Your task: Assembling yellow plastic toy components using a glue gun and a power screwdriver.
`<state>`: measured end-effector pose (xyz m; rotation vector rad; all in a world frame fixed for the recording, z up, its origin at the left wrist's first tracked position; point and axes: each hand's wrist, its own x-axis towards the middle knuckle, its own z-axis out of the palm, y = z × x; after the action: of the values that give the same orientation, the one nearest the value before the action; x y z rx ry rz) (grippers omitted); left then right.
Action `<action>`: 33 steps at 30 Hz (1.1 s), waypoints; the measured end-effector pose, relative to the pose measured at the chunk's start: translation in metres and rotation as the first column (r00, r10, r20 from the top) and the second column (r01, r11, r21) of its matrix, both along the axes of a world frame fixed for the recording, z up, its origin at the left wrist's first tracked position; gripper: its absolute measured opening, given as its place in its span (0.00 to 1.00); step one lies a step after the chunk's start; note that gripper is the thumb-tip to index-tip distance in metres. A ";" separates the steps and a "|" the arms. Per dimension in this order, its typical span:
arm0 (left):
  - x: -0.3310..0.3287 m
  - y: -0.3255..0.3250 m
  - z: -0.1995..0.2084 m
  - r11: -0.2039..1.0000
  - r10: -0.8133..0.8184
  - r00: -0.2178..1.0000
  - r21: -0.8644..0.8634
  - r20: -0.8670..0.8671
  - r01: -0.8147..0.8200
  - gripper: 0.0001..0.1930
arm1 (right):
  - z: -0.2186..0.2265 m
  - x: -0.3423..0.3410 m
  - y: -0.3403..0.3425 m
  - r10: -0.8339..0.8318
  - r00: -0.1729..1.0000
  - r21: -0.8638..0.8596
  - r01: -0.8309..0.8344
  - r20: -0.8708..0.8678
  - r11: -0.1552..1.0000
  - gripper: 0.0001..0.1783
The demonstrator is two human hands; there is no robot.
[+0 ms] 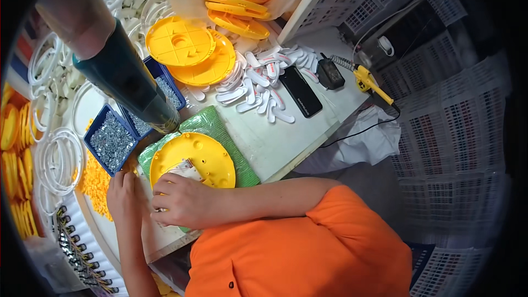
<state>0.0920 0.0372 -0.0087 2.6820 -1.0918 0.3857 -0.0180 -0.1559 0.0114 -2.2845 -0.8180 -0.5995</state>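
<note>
A yellow round plastic cover [220, 157] lies inside up on a green wrapped pad [217, 124]. Inside it sits a small white part [187, 170] with thin dark and red edges. My right hand [184, 201] rests over the cover's near left rim against that white part. Its fingers are curled, and what they hold is mostly hidden; a speck of white shows between them. My left hand [124, 192] is at the near corner of a blue bin [113, 140] of small metal screws, its fingers bent together. Above the cover hangs a dark green electric screwdriver [132, 80], its tip at the far rim.
More yellow covers [179, 41] are stacked beyond the bins. White plastic strips [261, 85], a black phone [300, 91] and a yellow-handled soldering iron [374, 83] lie on the right. Small yellow pieces [96, 187] and coiled white cables [59, 159] are at left. White crates [440, 132] stand right.
</note>
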 end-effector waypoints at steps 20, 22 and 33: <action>-0.028 0.022 0.022 0.949 0.095 0.973 -0.275 -0.210 -0.152 0.09 | -0.005 0.009 -0.002 -0.123 0.992 0.101 0.126 -0.036 0.987 0.11; -0.055 0.021 0.007 0.624 -0.089 0.699 -0.587 -0.710 -0.516 0.06 | -0.002 0.011 -0.003 -0.101 0.994 0.126 0.106 -0.042 0.986 0.12; -0.090 0.016 -0.012 0.264 -0.608 0.281 -0.523 -0.743 -0.810 0.13 | 0.001 0.010 -0.008 -0.064 0.994 0.202 0.081 -0.092 0.976 0.09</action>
<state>0.0020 0.0531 -0.0211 1.1354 0.0711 -0.5071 -0.0080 -0.1641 0.0123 -2.1416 -0.6046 -0.5871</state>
